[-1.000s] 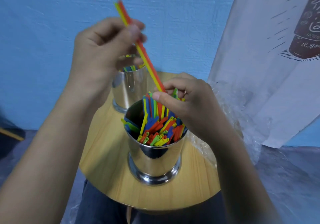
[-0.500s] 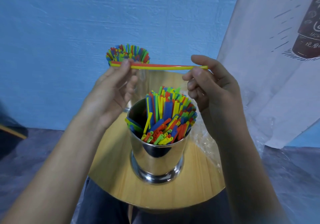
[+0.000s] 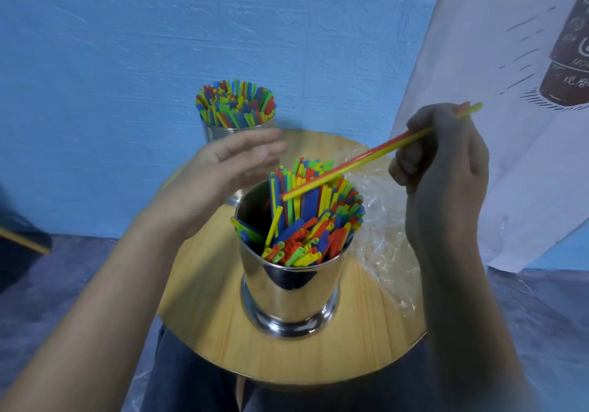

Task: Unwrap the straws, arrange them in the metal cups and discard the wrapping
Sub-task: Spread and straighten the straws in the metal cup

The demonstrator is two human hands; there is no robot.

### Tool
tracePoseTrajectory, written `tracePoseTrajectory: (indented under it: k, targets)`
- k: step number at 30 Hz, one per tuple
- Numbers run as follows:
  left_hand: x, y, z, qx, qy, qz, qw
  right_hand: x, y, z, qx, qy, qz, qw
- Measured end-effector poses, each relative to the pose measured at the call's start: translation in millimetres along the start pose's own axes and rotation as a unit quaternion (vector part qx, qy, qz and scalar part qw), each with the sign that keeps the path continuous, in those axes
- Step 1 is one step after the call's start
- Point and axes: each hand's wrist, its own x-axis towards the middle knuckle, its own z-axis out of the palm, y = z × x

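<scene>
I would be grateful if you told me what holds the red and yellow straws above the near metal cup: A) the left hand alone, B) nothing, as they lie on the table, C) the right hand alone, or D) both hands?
C: the right hand grips the red and yellow straws near their upper end, while the left hand is open and holds nothing, beside the near metal cup.

We've got 1 view here, head-worn, looking forward and steeply down, close over the round light-wood tabletop [image 3: 197, 316], with the blue textured wall [image 3: 159, 45] facing us right behind it.
</scene>
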Motion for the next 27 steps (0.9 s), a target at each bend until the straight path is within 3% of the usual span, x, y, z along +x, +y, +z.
tracePoseTrajectory:
  k: [3,7,16,20,23,27]
  targets:
    - [-2,-4,4,0.029,-0.065,-0.052,0.996,-3,0,2,-0.120,-0.093,-0.054,0.987]
    - [-4,-6,9,0.001,-0.074,-0.062,0.995,-6,10,1,-0.291,-0.212,-0.081,0.929]
    - [-12,-16,12,-0.009,-0.074,-0.062,0.995,-2,12,-10,-0.391,-0.325,-0.043,0.860]
    - [-13,-17,16,0.020,-0.033,-0.039,0.999,-3,14,-13,-0.353,-0.331,-0.018,0.875]
    - [-14,-21,21,0.030,0.061,-0.014,0.998,-3,20,-17,-0.317,-0.281,-0.018,0.906]
    - [-24,-21,31,0.023,0.155,0.006,0.988,-2,26,-21,-0.284,-0.298,0.036,0.911]
